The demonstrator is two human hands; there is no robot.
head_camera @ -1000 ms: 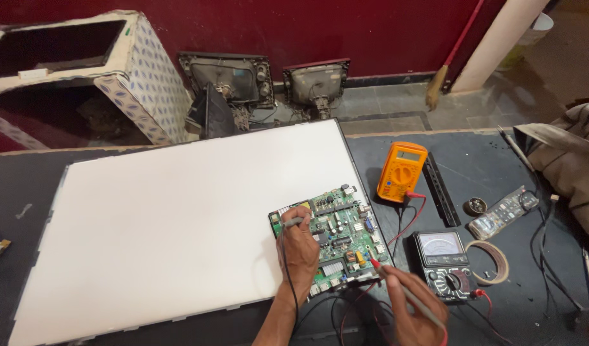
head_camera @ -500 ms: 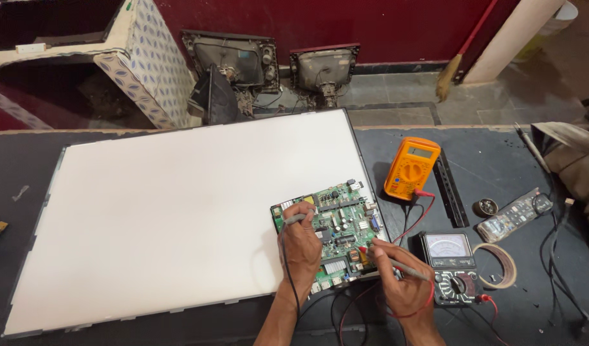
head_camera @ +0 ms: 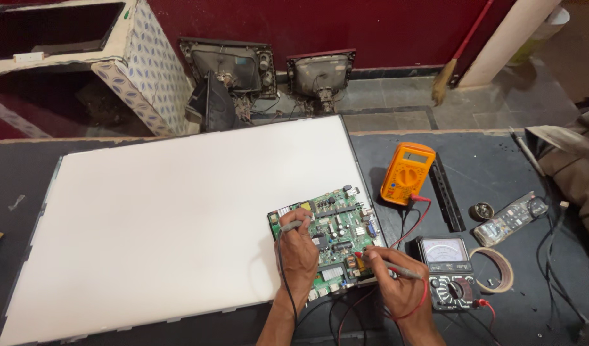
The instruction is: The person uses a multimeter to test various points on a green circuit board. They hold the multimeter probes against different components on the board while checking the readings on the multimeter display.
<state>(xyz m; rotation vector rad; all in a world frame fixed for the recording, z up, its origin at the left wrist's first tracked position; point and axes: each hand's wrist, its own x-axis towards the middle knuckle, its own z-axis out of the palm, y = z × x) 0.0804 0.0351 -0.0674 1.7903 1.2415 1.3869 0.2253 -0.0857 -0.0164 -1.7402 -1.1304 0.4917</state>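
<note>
Dark workbench (head_camera: 499, 166) carries a white panel (head_camera: 179, 218), and at that panel's lower right corner lies our green circuit board (head_camera: 333, 240). Our left hand (head_camera: 299, 253) pinches a grey probe (head_camera: 290, 226) against the board's left edge; our right hand (head_camera: 403, 291) grips a red-tipped probe (head_camera: 377, 263) on its lower right. Right of the board sit an analog meter (head_camera: 448, 269) and an orange multimeter (head_camera: 406, 173). A slipping tip could bridge neighbouring contacts, we judge.

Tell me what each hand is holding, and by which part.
Left hand holds a black-wired test probe by its handle; right hand holds a red probe by its shaft, both tips on the green circuit board.
</note>
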